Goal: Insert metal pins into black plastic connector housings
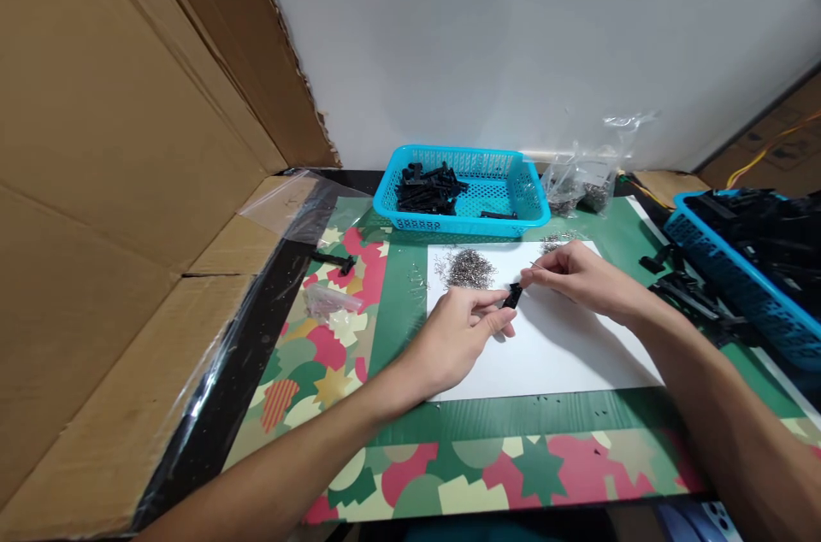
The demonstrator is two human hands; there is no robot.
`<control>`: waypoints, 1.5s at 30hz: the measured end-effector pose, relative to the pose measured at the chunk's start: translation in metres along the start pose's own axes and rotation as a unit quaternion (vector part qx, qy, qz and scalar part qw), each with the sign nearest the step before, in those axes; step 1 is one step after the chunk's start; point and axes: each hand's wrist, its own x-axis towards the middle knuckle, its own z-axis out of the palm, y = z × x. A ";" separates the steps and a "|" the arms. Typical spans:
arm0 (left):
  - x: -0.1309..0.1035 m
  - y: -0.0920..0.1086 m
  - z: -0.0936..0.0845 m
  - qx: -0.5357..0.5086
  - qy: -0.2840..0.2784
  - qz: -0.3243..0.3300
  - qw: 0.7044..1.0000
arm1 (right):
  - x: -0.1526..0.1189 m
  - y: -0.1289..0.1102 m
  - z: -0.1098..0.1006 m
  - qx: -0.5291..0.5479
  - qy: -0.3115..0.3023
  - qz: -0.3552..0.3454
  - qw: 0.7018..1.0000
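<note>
The left hand (465, 328) pinches a small black part (512, 296) over the white paper (532, 367). It looks light, hard and maybe slippery, so its sides seem best to hold. The right hand (574, 279) pinches what looks like a thin wire (536, 266) beside it.

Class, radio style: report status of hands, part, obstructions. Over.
Left hand gripping black part. Right hand beside it, apparently pinching thin wire-like piece. Metal pile beyond left hand; nothing visibly blocking.
</note>
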 end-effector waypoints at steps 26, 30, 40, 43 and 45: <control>0.003 -0.001 -0.006 0.061 -0.052 0.051 0.995 | 0.015 -0.001 0.044 -0.039 0.337 -0.166 0.926; 0.004 0.000 -0.005 0.079 -0.054 0.064 0.993 | 0.017 -0.001 0.047 -0.062 0.348 -0.180 0.918; 0.001 0.007 -0.006 0.142 -0.035 0.090 0.985 | 0.014 -0.004 0.047 -0.104 0.311 -0.177 0.928; 0.000 0.007 -0.004 0.131 -0.039 0.092 0.986 | 0.013 -0.004 0.046 -0.095 0.323 -0.171 0.926; -0.001 0.007 -0.003 0.129 -0.039 0.093 0.987 | 0.013 -0.003 0.045 -0.089 0.329 -0.165 0.926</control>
